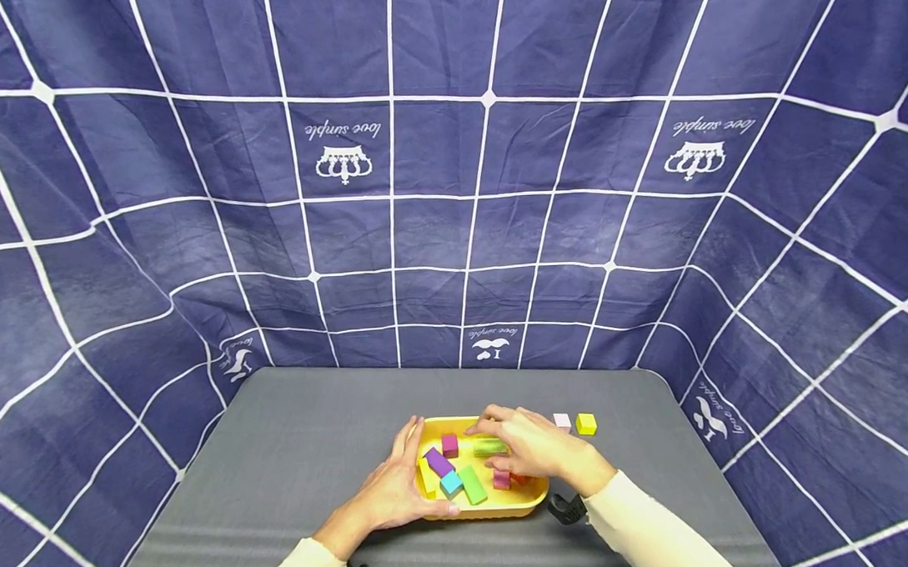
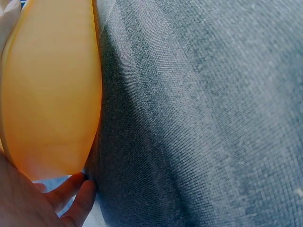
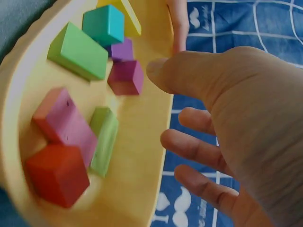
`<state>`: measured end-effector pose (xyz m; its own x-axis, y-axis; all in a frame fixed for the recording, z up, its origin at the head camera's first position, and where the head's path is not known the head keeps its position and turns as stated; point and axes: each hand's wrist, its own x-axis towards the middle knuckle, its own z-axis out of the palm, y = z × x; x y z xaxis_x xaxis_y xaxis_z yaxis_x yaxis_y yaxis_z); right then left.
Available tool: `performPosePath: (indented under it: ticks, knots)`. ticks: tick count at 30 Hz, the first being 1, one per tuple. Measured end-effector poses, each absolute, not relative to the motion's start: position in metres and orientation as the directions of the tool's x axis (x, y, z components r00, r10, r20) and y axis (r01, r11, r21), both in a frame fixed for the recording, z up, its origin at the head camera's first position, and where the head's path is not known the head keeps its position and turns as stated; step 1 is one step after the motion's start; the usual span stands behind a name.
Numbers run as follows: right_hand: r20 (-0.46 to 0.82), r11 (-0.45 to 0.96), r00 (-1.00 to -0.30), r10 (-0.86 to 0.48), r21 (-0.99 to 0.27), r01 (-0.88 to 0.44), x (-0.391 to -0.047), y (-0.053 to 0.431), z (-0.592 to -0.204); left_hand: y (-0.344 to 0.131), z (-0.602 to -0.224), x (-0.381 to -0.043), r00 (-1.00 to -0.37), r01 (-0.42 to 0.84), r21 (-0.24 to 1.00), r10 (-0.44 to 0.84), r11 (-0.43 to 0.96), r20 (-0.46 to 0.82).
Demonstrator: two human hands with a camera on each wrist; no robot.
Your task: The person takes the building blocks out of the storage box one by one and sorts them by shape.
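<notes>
A yellow plastic basket [image 1: 499, 512] holds several coloured blocks: a green block [image 1: 473, 485], a blue cube [image 1: 451, 484], a purple block [image 1: 439, 462], a magenta cube [image 1: 450, 445] and a yellow block [image 1: 427, 478]. My left hand [image 1: 394, 490] grips the basket's left end, thumb at the front side and fingers round the end. Over the right half hovers my right hand [image 1: 535, 443], its thumb and fingers spread with nothing between them. Below it lie a light green block [image 3: 104, 141], a pink block [image 3: 68, 120] and a red block [image 3: 57, 175].
Just beyond the basket's right end, a pale pink cube [image 1: 561, 422] and a yellow cube [image 1: 586, 424] lie on the grey cloth [image 1: 302, 439]. A blue curtain with white grid lines [image 1: 437, 234] surrounds the back and sides.
</notes>
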<state>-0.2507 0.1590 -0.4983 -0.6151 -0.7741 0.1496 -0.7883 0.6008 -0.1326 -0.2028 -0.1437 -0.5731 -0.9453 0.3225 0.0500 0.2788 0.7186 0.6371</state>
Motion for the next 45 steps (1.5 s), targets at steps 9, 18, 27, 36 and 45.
performPosePath:
  ticks: [9, 18, 27, 36, 45]
  knots:
    - [0.042, 0.555, -0.565, -0.824, -0.135, -0.821, -0.258, 0.132, -0.507, -0.144, -0.576, -0.2, -0.949, 0.271, 0.634, 0.312, 0.724, 0.048]
    - [-0.052, 0.499, -0.498, -0.866, -0.164, -0.851, -0.264, 0.115, -0.515, -0.143, -0.575, -0.199, -0.951, 0.255, 0.645, 0.306, 0.721, 0.033]
    - [-0.082, 0.443, -0.435, -0.897, -0.177, -0.879, -0.267, 0.102, -0.517, -0.143, -0.571, -0.201, -0.95, 0.259, 0.636, 0.309, 0.727, 0.035]
    - [-0.107, 0.455, -0.443, -0.89, -0.203, -0.867, -0.268, 0.095, -0.52, -0.144, -0.569, -0.201, -0.951, 0.251, 0.64, 0.309, 0.726, 0.022]
    - [-0.095, 0.435, -0.425, -0.9, -0.237, -0.869, -0.271, 0.092, -0.524, -0.144, -0.571, -0.2, -0.952, 0.244, 0.642, 0.305, 0.727, 0.016]
